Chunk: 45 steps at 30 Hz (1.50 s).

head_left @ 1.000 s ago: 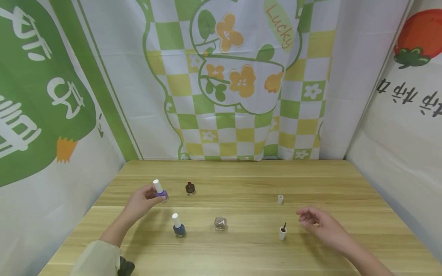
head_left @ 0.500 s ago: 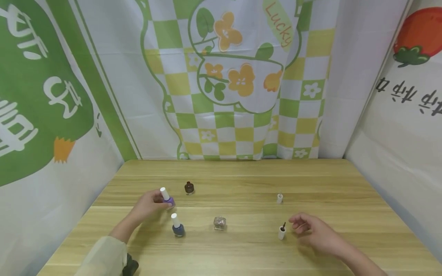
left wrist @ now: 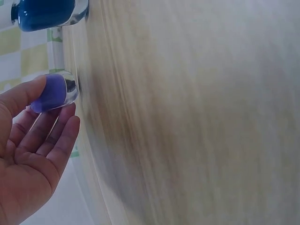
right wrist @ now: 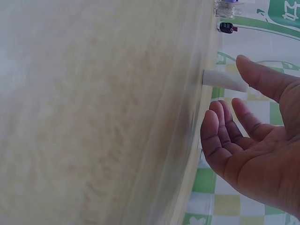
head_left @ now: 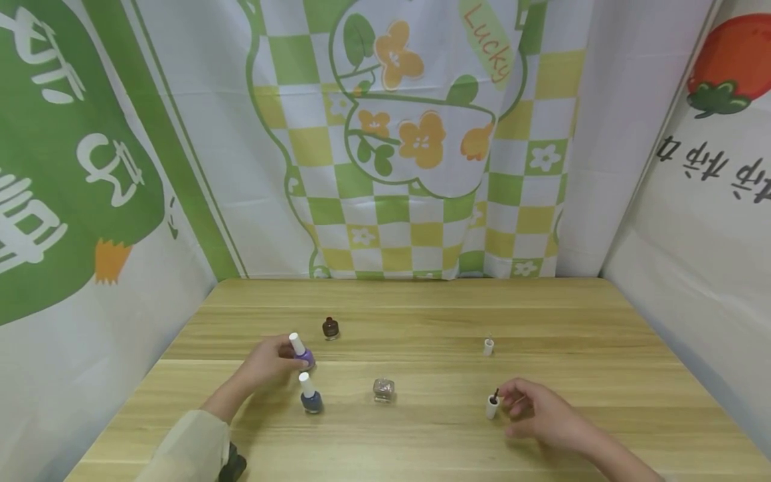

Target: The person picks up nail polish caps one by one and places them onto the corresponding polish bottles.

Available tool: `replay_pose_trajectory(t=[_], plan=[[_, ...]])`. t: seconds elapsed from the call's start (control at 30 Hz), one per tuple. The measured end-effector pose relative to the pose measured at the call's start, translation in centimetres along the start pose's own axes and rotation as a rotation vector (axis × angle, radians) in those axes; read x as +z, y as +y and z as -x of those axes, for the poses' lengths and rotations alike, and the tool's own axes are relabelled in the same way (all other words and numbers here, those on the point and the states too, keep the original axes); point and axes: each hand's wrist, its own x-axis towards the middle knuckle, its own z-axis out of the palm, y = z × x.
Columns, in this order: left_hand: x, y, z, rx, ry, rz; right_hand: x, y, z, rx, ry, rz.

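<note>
While my left hand (head_left: 265, 363) pinches the purple bottle (head_left: 307, 356) between thumb and fingers just beyond the blue bottle (head_left: 311, 402), my right hand (head_left: 545, 415) holds nothing, its thumb parted from loosely bent fingers beside the upright white cap (head_left: 491, 410). I cannot tell whether the purple bottle touches the table (head_left: 421, 328). I judge this step a reach for the cap; next calls for curling those fingers round it.

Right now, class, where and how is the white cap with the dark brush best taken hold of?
Probably best around the sides of the white cap, coming from the person's right, where the right grip is near. It stands upright with the dark brush pointing up, so a sideways pinch should avoid the brush.
</note>
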Motion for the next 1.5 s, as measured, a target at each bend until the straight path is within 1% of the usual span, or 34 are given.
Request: replay_pose_trajectory(t=[0.27, 0.43, 0.5, 0.63, 0.7, 0.77, 0.87, 0.93, 0.97, 1.0, 1.07, 1.17, 1.2, 1.23, 1.33, 1.5], plan=[[0.4, 0.0, -0.4, 0.014, -0.01, 0.001, 0.5, -0.1, -0.2, -0.011, 0.02, 0.006], [0.7, 0.1, -0.5, -0.007, -0.003, -0.016, 0.8, -0.4, -0.5, -0.015, 0.016, 0.015], [0.7, 0.1, -0.6, -0.029, 0.004, -0.019, 1.0, -0.5, -0.6, -0.01, 0.013, 0.018], [0.7, 0.1, -0.7, -0.029, -0.008, -0.03, 1.2, -0.7, -0.8, 0.004, 0.005, 0.025], [0.5, 0.0, -0.7, -0.005, -0.03, -0.028, 1.3, -0.8, -0.9, 0.011, -0.002, 0.028], [0.1, -0.2, -0.9, 0.043, -0.074, -0.012, 1.4, -0.9, -0.9, 0.014, -0.004, 0.034], [-0.9, -0.4, -1.1, 0.108, -0.157, 0.05, 1.5, -1.0, -0.9, 0.015, -0.009, 0.037], [-1.5, -0.3, -1.3, 0.13, -0.185, 0.078, 1.6, -1.0, -0.9, 0.019, -0.011, 0.038], [-1.7, -0.2, -1.5, 0.135, -0.181, 0.078, 1.6, -1.0, -0.9, 0.022, -0.013, 0.038], [-1.9, -0.1, -1.7, 0.127, -0.17, 0.08, 1.6, -1.0, -1.0, 0.024, -0.014, 0.037], [-2.0, 0.1, -2.2, 0.108, -0.129, 0.057, 1.6, -1.0, -1.0, 0.029, -0.015, 0.036], [-1.8, 0.3, -3.0, 0.079, -0.074, 0.017, 1.7, -0.9, -1.1, 0.038, -0.018, 0.028], [-1.7, 0.3, -3.3, 0.064, -0.064, 0.013, 1.7, -0.8, -1.2, 0.041, -0.019, 0.025], [-1.6, 0.2, -3.6, 0.065, -0.058, -0.001, 1.7, -0.8, -1.2, 0.044, -0.02, 0.021], [-1.2, 0.1, -4.6, 0.057, -0.055, 0.008, 1.8, -0.6, -1.3, 0.049, -0.023, 0.018], [-0.9, 0.1, -5.9, 0.09, -0.092, 0.05, 1.8, -0.6, -1.4, 0.052, -0.023, 0.023]])
